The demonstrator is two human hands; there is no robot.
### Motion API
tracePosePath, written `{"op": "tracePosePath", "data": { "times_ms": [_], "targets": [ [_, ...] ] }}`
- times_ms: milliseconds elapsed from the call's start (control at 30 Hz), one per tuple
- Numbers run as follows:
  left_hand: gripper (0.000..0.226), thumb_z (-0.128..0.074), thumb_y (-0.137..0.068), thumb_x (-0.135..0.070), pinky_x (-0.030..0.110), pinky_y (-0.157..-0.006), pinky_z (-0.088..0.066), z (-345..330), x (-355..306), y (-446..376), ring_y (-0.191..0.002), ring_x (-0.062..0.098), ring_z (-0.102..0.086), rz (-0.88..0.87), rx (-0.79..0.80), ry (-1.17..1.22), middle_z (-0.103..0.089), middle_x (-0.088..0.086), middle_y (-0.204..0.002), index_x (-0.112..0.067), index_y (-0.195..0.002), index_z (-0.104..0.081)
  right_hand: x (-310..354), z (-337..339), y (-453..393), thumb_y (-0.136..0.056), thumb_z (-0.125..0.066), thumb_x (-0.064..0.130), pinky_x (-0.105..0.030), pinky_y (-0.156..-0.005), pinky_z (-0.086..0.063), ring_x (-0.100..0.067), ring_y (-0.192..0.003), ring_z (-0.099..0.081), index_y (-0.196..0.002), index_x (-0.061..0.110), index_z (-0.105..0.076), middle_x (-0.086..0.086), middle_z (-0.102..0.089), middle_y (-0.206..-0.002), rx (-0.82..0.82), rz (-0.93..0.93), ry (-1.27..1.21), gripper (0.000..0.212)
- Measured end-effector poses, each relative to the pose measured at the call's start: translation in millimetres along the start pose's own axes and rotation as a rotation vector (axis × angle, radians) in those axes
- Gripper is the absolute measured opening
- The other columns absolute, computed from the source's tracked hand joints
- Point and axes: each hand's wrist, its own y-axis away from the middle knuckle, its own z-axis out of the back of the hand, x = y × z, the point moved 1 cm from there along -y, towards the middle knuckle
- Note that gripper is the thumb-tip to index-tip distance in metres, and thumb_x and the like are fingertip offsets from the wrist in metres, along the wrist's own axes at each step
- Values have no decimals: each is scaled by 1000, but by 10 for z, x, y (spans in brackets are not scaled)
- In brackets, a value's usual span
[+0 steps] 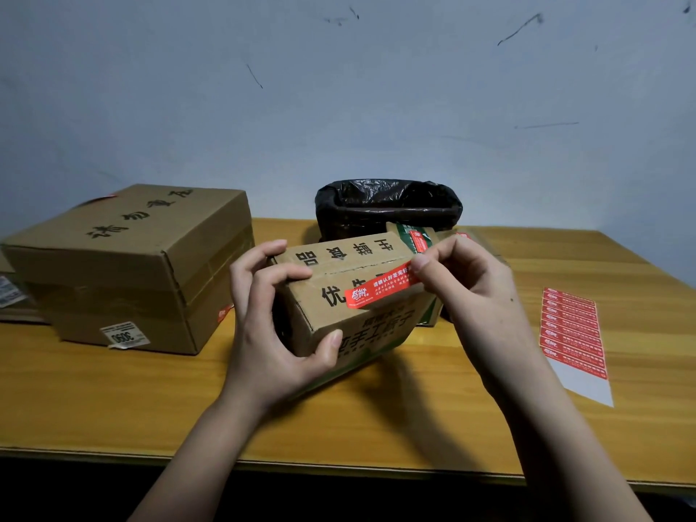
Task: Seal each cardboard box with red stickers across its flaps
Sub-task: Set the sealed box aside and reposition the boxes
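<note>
Everything's carried by a yellowish wooden table [376,420] pushed up against the wall. A big cardboard box [128,269] is parked on its left, a black bag-lined bin [388,203] at the back, probably resting on it, and a sheet of red stickers [574,333] is laid flat on the right.

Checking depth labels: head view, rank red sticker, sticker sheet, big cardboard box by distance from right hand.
1. Red sticker: pinched by the right hand, on the small box's top.
2. Sticker sheet: flat on the table, to the right.
3. Big cardboard box: far left, beyond the left hand.
</note>
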Motion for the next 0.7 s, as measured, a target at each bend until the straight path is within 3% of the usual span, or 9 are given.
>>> {"op": "tracePosePath", "data": {
  "times_ms": [100,267,533,633,700],
  "targets": [
    [54,-66,-64,-39,25,-103,-36,5,24,19,-131,19,-36,8,9,-1,-35,13,-133,-17,-110,-50,73,15,-19,-87,-62,23,-13,-59,-40,0,-64,-52,-71,18,-55,12,-59,-67,-17,35,-69,18],
    [51,-64,-65,-42,43,-100,-43,38,105,27,-130,23,-39,85,-12,87,-36,10,-133,-23,-110,-50,114,96,-92,-87,-63,26,-24,-70,-45,-6,-75,-58,-74,14,-57,6,-64,-75,-26,45,-29,18],
    [48,-58,-68,-44,59,-91,-44,19,291,47,-127,30,-42,118,54,190,-39,11,-130,-22,-110,-51,-52,113,-186,-92,-60,18,-13,-64,-44,-1,-69,-56,-72,21,-59,10,-62,-70,-97,-70,-86,20],
    [48,-57,-69,-45,51,-93,-46,-19,362,69,-127,28,-42,111,86,190,-39,12,-130,-23,-111,-49,-99,114,-202,-92,-60,18,-17,-67,-42,-2,-68,-55,-69,22,-59,9,-61,-69,-114,-81,-74,24],
    [48,-56,-72,-52,32,-94,-46,-41,407,77,-126,22,-42,107,104,203,-39,13,-130,-25,-110,-47,-125,115,-214,-92,-61,18,-19,-70,-42,-2,-67,-55,-68,23,-58,7,-62,-71,-120,-95,-64,25]
  ]
}}
